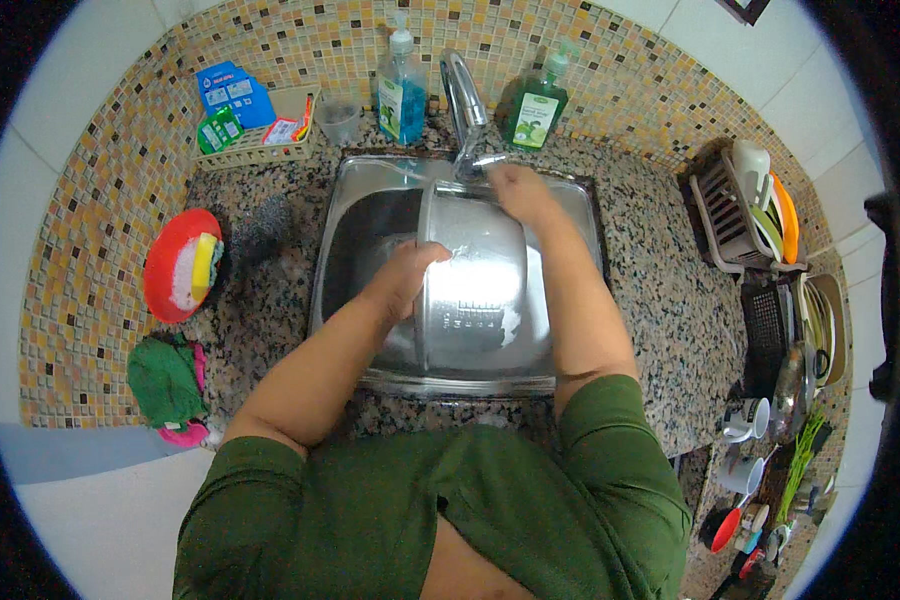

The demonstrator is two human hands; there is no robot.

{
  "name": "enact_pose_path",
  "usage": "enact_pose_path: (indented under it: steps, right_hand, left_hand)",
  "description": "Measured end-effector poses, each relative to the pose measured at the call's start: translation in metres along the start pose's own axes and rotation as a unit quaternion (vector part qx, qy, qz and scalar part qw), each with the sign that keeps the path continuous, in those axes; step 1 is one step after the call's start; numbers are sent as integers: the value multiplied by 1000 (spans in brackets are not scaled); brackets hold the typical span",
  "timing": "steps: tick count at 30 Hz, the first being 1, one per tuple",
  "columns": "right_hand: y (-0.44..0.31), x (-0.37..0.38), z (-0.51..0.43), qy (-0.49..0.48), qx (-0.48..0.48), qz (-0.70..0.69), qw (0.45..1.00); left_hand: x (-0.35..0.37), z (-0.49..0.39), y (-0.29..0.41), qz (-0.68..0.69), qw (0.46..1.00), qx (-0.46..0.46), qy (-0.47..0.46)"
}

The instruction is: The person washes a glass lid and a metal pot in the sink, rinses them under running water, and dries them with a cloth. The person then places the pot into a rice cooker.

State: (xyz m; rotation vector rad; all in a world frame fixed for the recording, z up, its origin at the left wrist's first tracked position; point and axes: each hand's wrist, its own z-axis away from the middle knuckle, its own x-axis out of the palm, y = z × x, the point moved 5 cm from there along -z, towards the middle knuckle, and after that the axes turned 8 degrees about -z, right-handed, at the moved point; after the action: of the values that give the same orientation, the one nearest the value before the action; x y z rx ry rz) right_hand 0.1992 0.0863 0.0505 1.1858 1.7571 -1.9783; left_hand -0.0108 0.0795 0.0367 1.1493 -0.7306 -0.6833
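Observation:
A large metal pot (pixel 476 292) lies tipped on its side in the stainless steel sink (pixel 570 191), its rim towards the left. My left hand (pixel 409 274) grips that rim, thumb on the outer wall and the other fingers mostly hidden inside. At the base of the chrome faucet (pixel 465 105), by its lever (pixel 489 160), is my right hand (pixel 520 191), slightly blurred; whether it touches the lever I cannot tell. Marks are stamped on the pot's wall, and its surface looks wet.
Left of the sink are a red bowl (pixel 161 262) with a yellow sponge (pixel 202 266), a dark scourer (pixel 266 225) and a green cloth (pixel 165 379). Behind stand blue (pixel 412 97) and green soap bottles (pixel 544 101) and a basket (pixel 259 155). A dish rack (pixel 712 217) is at right.

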Motion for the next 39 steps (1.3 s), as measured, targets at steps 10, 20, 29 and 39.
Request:
enact_pose_path:
  steps: [10, 20, 29, 39]
  right_hand:
    - [-74, 18, 72, -54, -87, 94, 990]
    - [-103, 39, 161, 88, -307, 243, 916]
    - [-52, 9, 143, 239, -195, -31, 951]
    - [-53, 32, 139, 180, -140, -70, 971]
  left_hand:
    - [11, 11, -3, -29, 999, 22, 15]
    - [5, 17, 0, 281, 959, -20, 37]
    - [-8, 25, -1, 427, 890, 16, 158]
    - [-24, 29, -11, 370, 903, 12, 217]
